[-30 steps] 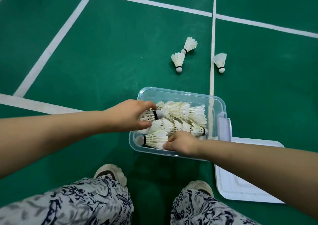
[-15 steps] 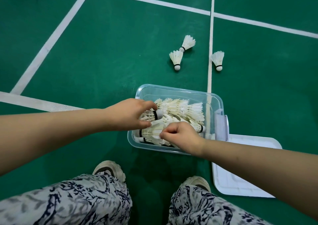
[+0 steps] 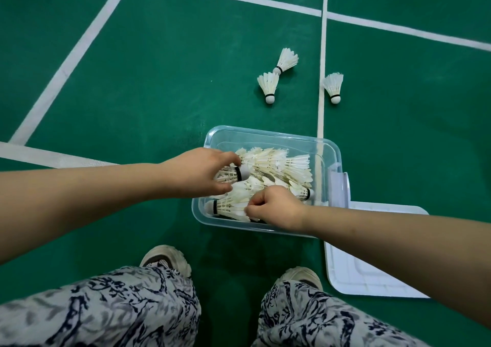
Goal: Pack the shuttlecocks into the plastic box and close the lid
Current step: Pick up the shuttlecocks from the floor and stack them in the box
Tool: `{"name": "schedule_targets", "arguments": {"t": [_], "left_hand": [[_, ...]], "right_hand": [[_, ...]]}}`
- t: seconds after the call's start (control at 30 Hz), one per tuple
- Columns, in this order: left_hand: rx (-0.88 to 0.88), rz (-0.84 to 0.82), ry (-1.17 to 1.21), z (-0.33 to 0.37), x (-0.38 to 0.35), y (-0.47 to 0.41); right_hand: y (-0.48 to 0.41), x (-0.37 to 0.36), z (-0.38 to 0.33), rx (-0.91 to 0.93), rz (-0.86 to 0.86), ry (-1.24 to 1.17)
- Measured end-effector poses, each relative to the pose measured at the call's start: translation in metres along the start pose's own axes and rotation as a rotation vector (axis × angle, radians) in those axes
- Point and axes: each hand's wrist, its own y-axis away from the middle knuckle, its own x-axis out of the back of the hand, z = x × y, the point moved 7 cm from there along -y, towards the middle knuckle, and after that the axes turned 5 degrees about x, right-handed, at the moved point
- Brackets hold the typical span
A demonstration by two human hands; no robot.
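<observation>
Both hands are in the clear plastic box (image 3: 268,136). The left hand (image 3: 198,172) pinches one shuttlecock (image 3: 231,174) lying sideways, tip pointing right. The right hand (image 3: 276,207) pinches feathers low in the pile. Three loose shuttlecocks (image 3: 269,85) wait farther away, nearer the right hand.

Green court floor (image 3: 159,86) crossed by white painted lines (image 3: 71,57)

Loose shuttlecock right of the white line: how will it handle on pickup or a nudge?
The shuttlecock lies on its side on the green floor. Probably very light with thin feathers, so a hard grip may crush the skirt. Nudged, it would likely pivot around its rounded cork end rather than roll straight.
</observation>
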Motion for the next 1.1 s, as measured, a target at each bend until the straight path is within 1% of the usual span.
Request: {"name": "schedule_targets", "arguments": {"t": [0.27, 0.47, 0.53, 0.6, 0.7, 0.77, 0.83, 0.93, 1.0, 1.1], "left_hand": [[-0.009, -0.055, -0.034, 0.006, -0.01, -0.001], [-0.012, -0.055, -0.043, 0.006, -0.011, -0.001], [-0.013, -0.057, -0.043, 0.006, -0.01, -0.001], [-0.021, -0.059, -0.043, 0.007, -0.01, -0.002], [-0.031, -0.076, -0.043, 0.008, -0.011, -0.002], [-0.041, -0.091, -0.052, 0.01, -0.011, -0.003], [-0.052, -0.094, -0.051, 0.013, -0.011, -0.005], [-0.052, -0.079, 0.004, 0.018, -0.008, -0.007], [-0.048, -0.085, 0.032, 0.021, -0.009, -0.008], [-0.015, -0.107, 0.054, 0.023, -0.011, -0.01]], "right_hand": [[0.002, -0.004, 0.001, -0.025, 0.031, -0.028], [-0.001, -0.012, 0.006, -0.04, -0.082, -0.001], [0.001, -0.011, 0.009, -0.057, -0.089, -0.012], [0.003, -0.005, 0.011, -0.055, -0.04, -0.007], [0.008, 0.016, 0.007, 0.014, 0.141, -0.02], [0.013, 0.027, 0.002, 0.078, 0.22, -0.073], [0.014, 0.03, -0.001, 0.109, 0.227, -0.181], [0.013, 0.027, -0.001, 0.105, 0.206, -0.348], [0.012, 0.03, 0.0, 0.096, 0.243, -0.461], [0.013, 0.031, 0.003, 0.051, 0.233, -0.505]]}}
